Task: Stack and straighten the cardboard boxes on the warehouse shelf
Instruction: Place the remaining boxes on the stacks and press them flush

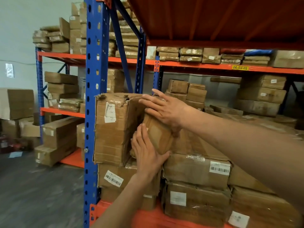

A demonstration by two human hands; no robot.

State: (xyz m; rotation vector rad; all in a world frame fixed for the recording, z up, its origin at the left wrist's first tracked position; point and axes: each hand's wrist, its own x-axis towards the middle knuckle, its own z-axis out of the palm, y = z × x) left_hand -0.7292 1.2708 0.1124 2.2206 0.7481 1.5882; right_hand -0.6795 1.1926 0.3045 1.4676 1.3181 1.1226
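Observation:
A small taped cardboard parcel (158, 134) stands tilted on the stacked boxes, wedged against a large torn carton (113, 127) at the shelf's left end. My left hand (146, 150) lies along the parcel's lower left side, fingers straight, thumb hooked under its bottom corner. My right hand (162, 107) presses flat on the parcel's top, fingers spread and reaching onto the carton's upper edge. Beneath them lie taped boxes with barcode labels (197, 171), piled on the orange shelf (148, 218).
A blue upright (92, 112) stands just left of the carton. An orange shelf deck (213, 18) hangs overhead. More box piles (261, 94) fill the shelf's back right. Neighbouring racks at left hold cartons (60, 88); grey floor (32, 186) lies below.

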